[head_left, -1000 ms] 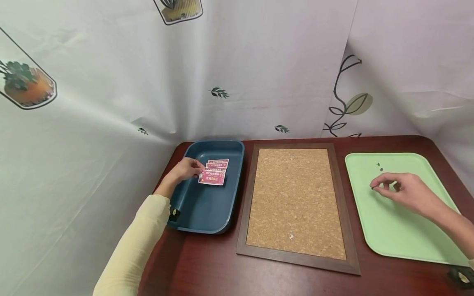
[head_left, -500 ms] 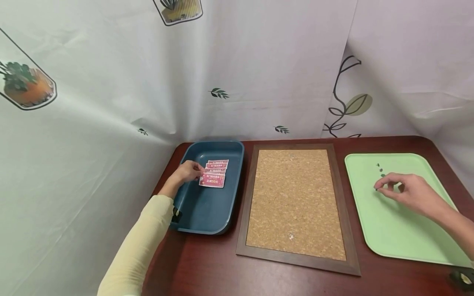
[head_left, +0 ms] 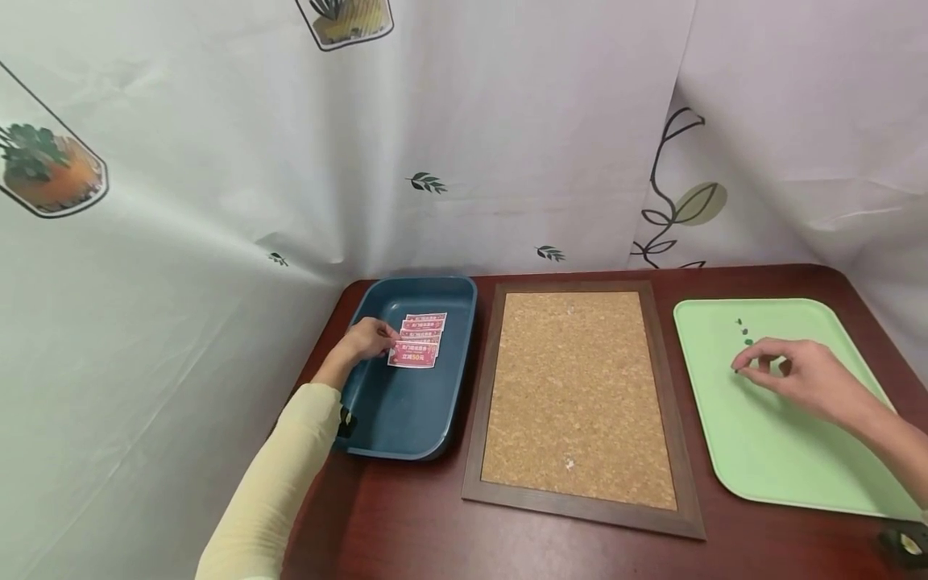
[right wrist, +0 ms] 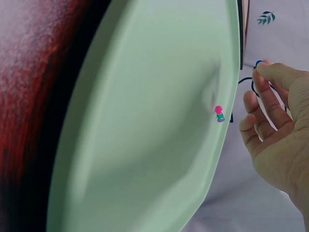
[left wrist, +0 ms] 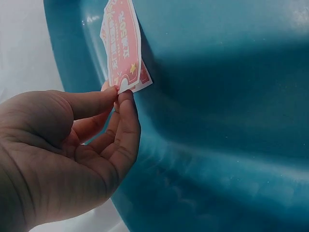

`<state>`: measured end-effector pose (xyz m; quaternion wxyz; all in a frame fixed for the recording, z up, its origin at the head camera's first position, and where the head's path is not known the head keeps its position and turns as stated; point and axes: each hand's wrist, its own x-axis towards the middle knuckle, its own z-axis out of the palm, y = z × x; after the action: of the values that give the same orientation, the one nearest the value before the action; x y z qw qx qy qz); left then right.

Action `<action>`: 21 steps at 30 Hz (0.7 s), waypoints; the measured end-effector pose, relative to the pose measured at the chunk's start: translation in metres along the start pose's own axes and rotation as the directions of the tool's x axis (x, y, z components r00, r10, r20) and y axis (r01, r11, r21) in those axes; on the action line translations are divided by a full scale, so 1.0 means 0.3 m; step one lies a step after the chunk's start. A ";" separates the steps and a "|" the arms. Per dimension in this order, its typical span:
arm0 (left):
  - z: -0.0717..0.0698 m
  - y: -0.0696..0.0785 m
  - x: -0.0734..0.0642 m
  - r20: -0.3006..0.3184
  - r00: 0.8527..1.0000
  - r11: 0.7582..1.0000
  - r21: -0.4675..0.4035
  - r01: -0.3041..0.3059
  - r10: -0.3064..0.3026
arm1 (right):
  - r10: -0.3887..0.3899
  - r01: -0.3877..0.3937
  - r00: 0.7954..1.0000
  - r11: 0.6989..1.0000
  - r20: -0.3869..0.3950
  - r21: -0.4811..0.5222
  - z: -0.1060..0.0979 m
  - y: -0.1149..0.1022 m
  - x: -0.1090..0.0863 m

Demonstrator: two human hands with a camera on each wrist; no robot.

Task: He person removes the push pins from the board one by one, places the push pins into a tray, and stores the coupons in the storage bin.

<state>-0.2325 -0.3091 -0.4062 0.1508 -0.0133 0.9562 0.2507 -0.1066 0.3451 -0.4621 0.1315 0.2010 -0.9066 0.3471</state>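
In the head view my left hand (head_left: 371, 337) is over the blue tray, pinching the left edge of a pink coupon (head_left: 413, 355) between thumb and fingertips. Several similar coupons (head_left: 424, 325) lie overlapped in a row just behind it. The left wrist view shows the held coupon (left wrist: 124, 43) raised at a tilt, with another one partly hidden beneath. Over the green tray, my right hand (head_left: 790, 370) pinches a tiny dark blue pushpin (right wrist: 259, 63) between thumb and index finger. Several small coloured pushpins (right wrist: 219, 114) lie on that tray close by.
A cork board (head_left: 573, 395) in a brown wooden frame lies between the blue tray (head_left: 399, 427) and the green tray (head_left: 783, 475). All rest on a dark red table (head_left: 413, 524). A printed white curtain (head_left: 507, 145) hangs behind and at the sides.
My left hand and its coupon have shifted slightly toward me, showing more of the coupons behind. The right hand has moved a little to the right, still pinching the pushpin.
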 end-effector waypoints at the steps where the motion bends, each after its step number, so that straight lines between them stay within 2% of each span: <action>1: 0.002 -0.001 0.003 0.000 1.000 1.000 0.003 0.002 -0.002 | 0.000 0.000 1.000 1.000 -0.003 -0.001 -0.001 0.000 0.000; 8: 0.009 -0.008 0.008 0.009 1.000 1.000 0.006 0.016 -0.016 | 0.034 -0.034 0.999 0.999 0.001 -0.009 -0.007 0.007 -0.009; 21: 0.017 -0.012 0.012 -0.027 0.999 0.999 -0.023 0.030 -0.030 | 0.138 -0.137 0.990 0.990 0.001 -0.032 -0.015 0.027 -0.017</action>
<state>-0.2343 -0.3096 -0.4131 0.1413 -0.0327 0.9550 0.2589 -0.1054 0.3551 -0.4657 0.1088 0.1366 -0.9239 0.3405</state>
